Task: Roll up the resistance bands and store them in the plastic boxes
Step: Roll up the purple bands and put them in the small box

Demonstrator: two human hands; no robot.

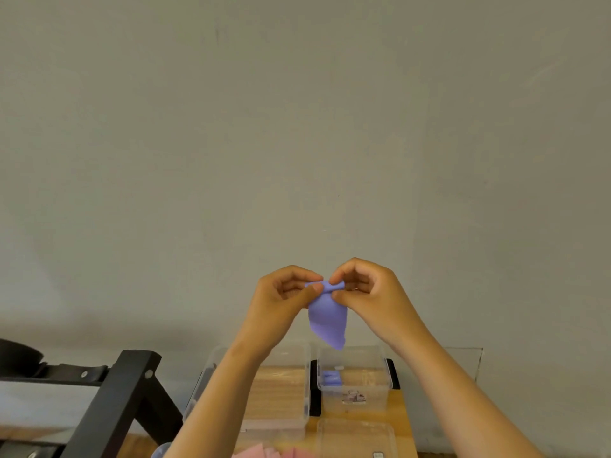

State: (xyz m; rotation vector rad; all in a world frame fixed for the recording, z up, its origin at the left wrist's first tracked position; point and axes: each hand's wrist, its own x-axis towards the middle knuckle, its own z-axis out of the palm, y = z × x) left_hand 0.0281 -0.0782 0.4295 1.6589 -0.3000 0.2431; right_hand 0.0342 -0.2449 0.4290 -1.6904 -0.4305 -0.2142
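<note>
Left hand (281, 299) and right hand (367, 292) are raised side by side, each pinching the top of a purple resistance band (327, 320) in mid-air.

Thumbs and curled forefingers squeeze the band's upper edge into a tight little roll, and the rest hangs as a smooth, matte flap tapering to a point. Below, on a pale wooden table (405, 424), two clear plastic boxes stand side by side. The left box (281, 421) is partly hidden by the forearm. The right box (353, 393) holds a small purple roll (331, 378) on its left side. A flat clear lid (357, 438) lies nearer, and soft pink pieces (281, 453) show at the near edge. A black angular frame (112, 401) stands at left.
</note>
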